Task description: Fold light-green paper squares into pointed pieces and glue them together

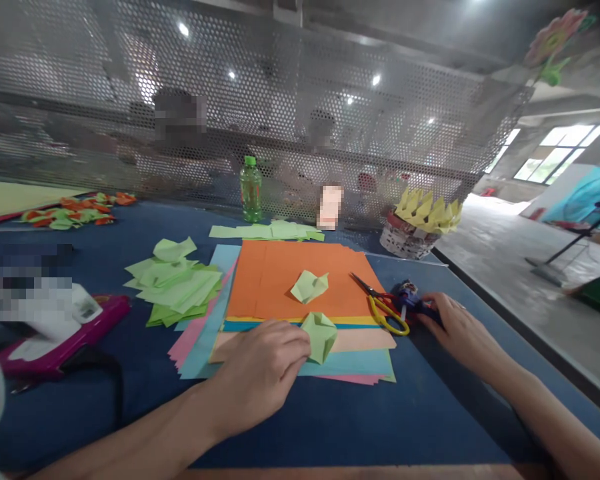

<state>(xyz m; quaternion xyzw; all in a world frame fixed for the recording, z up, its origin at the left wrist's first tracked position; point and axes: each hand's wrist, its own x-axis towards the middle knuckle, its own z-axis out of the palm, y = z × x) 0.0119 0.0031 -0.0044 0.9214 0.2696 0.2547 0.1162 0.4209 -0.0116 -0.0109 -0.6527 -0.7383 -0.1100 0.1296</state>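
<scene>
My left hand (275, 357) pinches a folded light-green paper piece (321, 339) over a stack of coloured sheets. Just beyond it, a second folded light-green piece (309, 287) lies on the orange top sheet (280, 263). My right hand (453, 327) is closed around a small dark object (427, 309) at the right of the stack; its kind is not clear. Beside that object are a lollipop in a dark wrapper (407, 293) and yellow-handled scissors (389, 317), with the blades pointing away to the left over the orange sheet.
Cut light-green papers (180, 283) lie in a pile at the left. Green strips (270, 231) and a green bottle (251, 190) are behind the stack. A magenta device (75, 337) with cords sits at far left. A basket of yellow folded paper (410, 237) stands back right.
</scene>
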